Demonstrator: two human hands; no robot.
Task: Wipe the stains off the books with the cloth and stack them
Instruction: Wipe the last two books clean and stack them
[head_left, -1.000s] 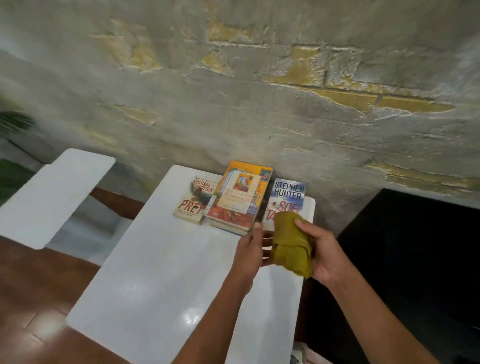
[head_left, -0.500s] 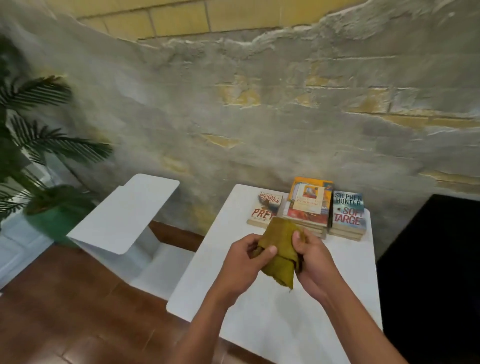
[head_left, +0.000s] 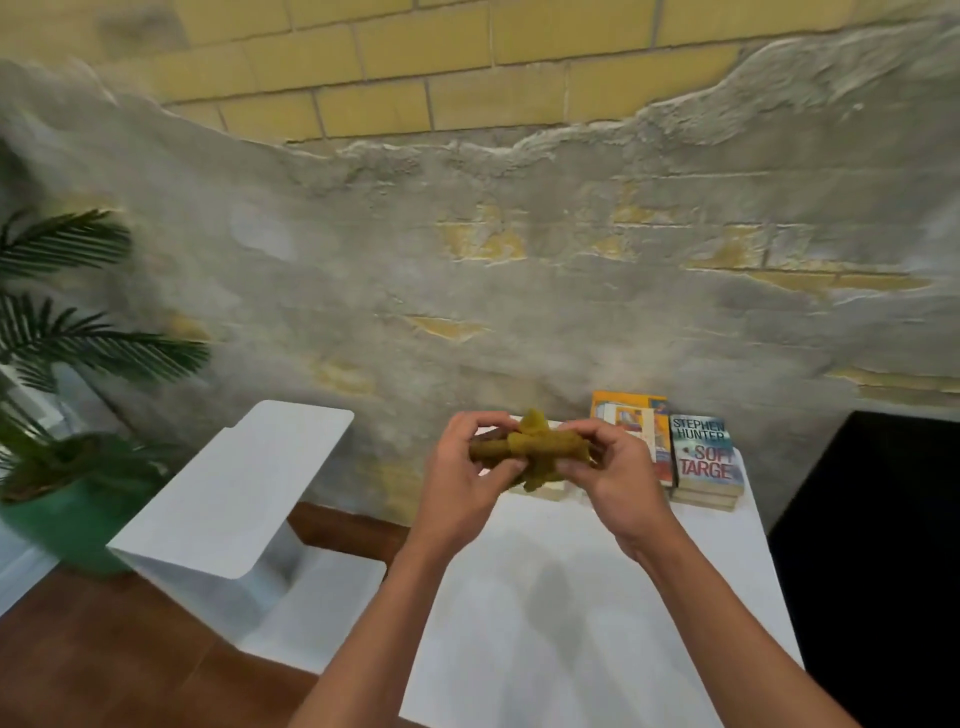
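Hands: left hand (head_left: 464, 474) and right hand (head_left: 616, 474) both grip cloth (head_left: 535, 448), bunching it (probably for wiping).
Books (head_left: 702, 457): just beyond the right hand, unwiped.

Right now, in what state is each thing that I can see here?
cloth: bunched, held up between both hands
left hand: grips the cloth
right hand: grips the cloth
Stephen Hunter book: closed, flat on top of a small stack
orange book: closed, lying flat, partly hidden
white table: bears the books
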